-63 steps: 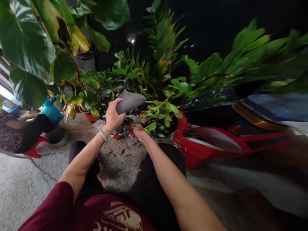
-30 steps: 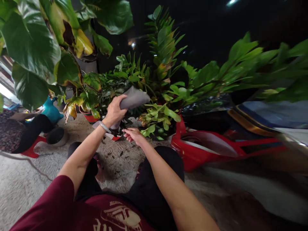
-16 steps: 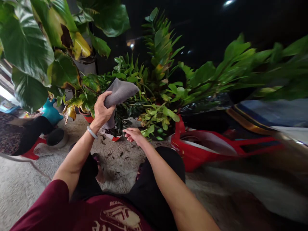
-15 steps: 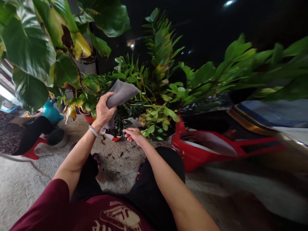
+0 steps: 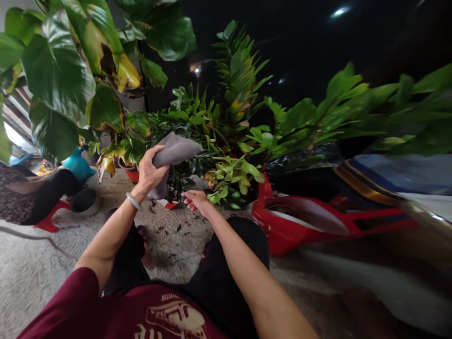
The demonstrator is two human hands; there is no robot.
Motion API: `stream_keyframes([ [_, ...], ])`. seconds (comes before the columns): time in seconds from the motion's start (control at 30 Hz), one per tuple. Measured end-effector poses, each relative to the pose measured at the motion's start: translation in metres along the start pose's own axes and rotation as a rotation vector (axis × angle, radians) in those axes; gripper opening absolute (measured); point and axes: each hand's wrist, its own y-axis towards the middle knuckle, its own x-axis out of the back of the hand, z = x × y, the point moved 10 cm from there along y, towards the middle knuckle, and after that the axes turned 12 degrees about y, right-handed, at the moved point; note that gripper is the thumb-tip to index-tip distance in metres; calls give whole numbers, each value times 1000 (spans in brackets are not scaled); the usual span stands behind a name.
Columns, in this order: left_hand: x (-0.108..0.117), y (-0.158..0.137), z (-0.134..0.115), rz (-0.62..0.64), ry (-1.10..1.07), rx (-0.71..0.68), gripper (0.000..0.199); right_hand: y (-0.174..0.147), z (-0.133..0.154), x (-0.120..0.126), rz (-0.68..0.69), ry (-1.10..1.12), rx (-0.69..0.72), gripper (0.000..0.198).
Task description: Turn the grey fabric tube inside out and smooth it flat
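A grey cloth [image 5: 178, 149] is bunched in my left hand [image 5: 151, 170], whose fingers wrap round it; one end sticks out to the right and another hangs below the palm. My right hand [image 5: 197, 201] is lower and to the right, apart from the cloth, with its fingers curled together beside dark green leaves. Whatever may be between those fingertips is too small to name. Just beyond both hands stand leafy potted plants [image 5: 226, 172]. Under the cloth, part of a red and white container [image 5: 169, 204] shows, mostly hidden.
To the right stands a red bag [image 5: 278, 230] with handles. Big-leaved plants [image 5: 58, 70] rise at the left. Another person [image 5: 21, 197] sits on a red stool [image 5: 52, 219] near a dark bucket [image 5: 85, 201] and a teal object [image 5: 79, 165]. Soil bits litter the concrete floor [image 5: 169, 245].
The view has tilted up slightly. My left hand with the cloth has dropped a little toward the container, covering more of it. My right hand has hardly moved.
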Motion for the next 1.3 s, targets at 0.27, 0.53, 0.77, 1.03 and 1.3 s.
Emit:
stream_keyframes([
  [0.27,-63,-67,27,398,36,61,51,0,1,4,-28,-4,-7,13],
  [0.53,-10,-24,5,132,-45,74,52,-4,4,3,2,-2,7,11],
  [0.77,-53,-13,6,244,31,4,55,4,2,-3,-4,-6,18,11],
  [1.03,-34,-106,63,509,-82,301,49,5,-1,2,-48,-28,-12,10],
  [1.3,-7,-87,63,-23,-94,474,48,-26,38,21,-217,37,204,41],
])
